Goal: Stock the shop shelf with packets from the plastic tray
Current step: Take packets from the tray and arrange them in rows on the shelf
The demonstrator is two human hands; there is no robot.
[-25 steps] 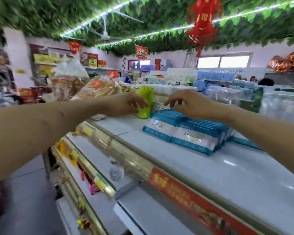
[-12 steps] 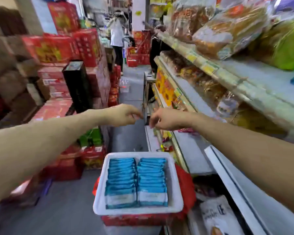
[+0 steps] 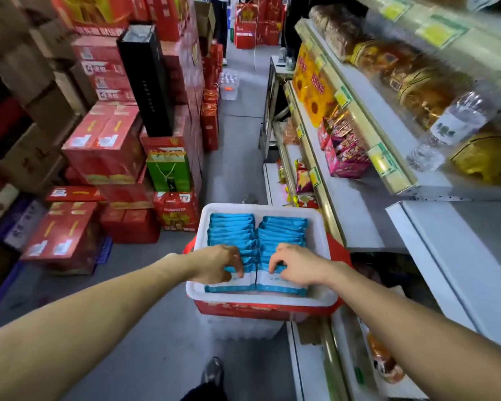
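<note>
A white plastic tray (image 3: 322,235) rests on a red crate (image 3: 258,310) in the aisle just in front of me. Two rows of blue and white packets (image 3: 232,227) stand on edge inside it. My left hand (image 3: 217,264) has its fingers curled over the nearest packets of the left row. In the same way, my right hand (image 3: 297,266) is hooked over the nearest packets of the right row (image 3: 284,230). The shop shelf (image 3: 359,227) runs along my right in several tiers, and its top tier is out of view.
Red cartons (image 3: 104,140), a tall black box (image 3: 145,76) and a green gift bag (image 3: 168,172) are stacked along the left of the narrow aisle. The shelves hold bread, snacks and a water bottle (image 3: 451,125). A person's legs (image 3: 220,24) stand far down the aisle. My shoe (image 3: 213,371) is below the crate.
My view has swung from the top shelf, where my hands touched blue packets, down to the tray. Both hands dropped from mid-air into the tray and curled onto the nearest packets.
</note>
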